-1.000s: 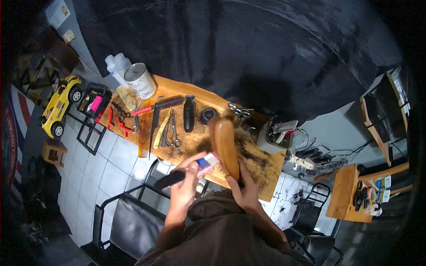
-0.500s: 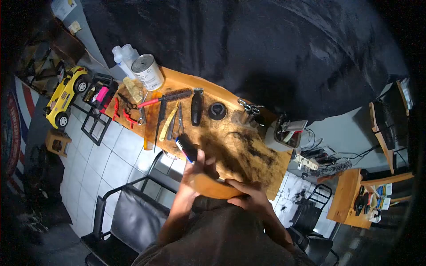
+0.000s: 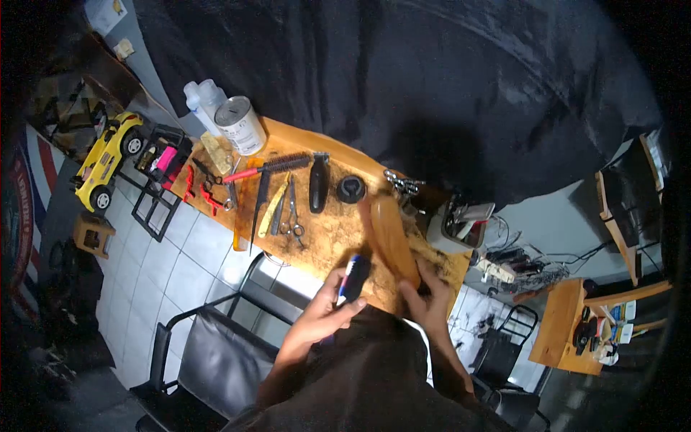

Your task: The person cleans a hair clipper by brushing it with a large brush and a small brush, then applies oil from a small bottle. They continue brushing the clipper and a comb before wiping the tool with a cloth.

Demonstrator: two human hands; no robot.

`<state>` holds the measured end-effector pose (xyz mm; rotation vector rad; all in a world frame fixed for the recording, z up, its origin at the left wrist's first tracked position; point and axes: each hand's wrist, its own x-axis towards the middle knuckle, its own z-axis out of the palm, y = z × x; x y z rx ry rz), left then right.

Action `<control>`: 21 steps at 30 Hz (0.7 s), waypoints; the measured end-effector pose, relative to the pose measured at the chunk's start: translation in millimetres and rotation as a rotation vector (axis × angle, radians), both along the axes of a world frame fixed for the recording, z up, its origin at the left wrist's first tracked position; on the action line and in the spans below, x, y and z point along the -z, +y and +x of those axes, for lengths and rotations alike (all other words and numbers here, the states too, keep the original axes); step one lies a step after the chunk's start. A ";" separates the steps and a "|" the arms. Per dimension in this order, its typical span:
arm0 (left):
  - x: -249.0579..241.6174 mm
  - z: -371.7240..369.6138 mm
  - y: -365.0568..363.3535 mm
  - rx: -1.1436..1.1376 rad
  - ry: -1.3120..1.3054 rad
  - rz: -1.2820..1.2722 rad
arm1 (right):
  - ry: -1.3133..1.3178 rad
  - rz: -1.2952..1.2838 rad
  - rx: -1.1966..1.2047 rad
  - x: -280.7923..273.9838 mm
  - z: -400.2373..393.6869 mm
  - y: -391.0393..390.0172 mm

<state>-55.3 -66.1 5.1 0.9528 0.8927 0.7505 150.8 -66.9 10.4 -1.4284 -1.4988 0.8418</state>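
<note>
My left hand (image 3: 325, 311) is closed around a black brush-like tool (image 3: 355, 278) with a white, blue and red edge, held over the front of the table. To its right, my right hand (image 3: 430, 295) grips the near end of a long, curved wooden brush (image 3: 392, 234). The brush points away from me over the hair-strewn wooden table (image 3: 327, 245), with a darker strip along its left side. Beyond my left hand lie scissors (image 3: 291, 219), a yellow-handled razor (image 3: 273, 209) and a black hair clipper (image 3: 318, 183). A round black item (image 3: 351, 189) sits near the brush's far end.
A metal can (image 3: 241, 126) and plastic bottles (image 3: 205, 97) stand at the back left. A red-handled round brush (image 3: 266, 167) and red clips (image 3: 209, 201) lie on the left. At the table's right end is a container of tools (image 3: 461, 227). A black chair (image 3: 223, 353) stands left.
The wooden brush has swung from crosswise near my body to pointing away over the table in my right hand. My left hand has moved right and apart from it, uncovering the scissors' handles.
</note>
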 end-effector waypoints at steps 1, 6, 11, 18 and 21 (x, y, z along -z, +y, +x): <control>1.3 -1.9 0.1 -0.049 -0.117 -0.095 | -0.034 0.029 -0.037 2.7 1.4 -4.6; 25.2 -11.2 -4.0 -0.414 -0.401 -0.393 | -0.012 -0.147 -0.294 2.1 -5.0 -24.2; 15.9 -2.6 -3.9 -0.332 -0.424 -0.302 | -0.157 0.003 -0.237 11.8 -9.6 -15.8; 6.6 4.5 -11.0 -0.182 -0.236 -0.017 | -0.088 0.028 0.165 5.3 18.7 9.5; 7.1 11.6 -7.9 -0.386 -0.408 -0.096 | -0.012 -0.021 0.070 8.3 21.0 -1.8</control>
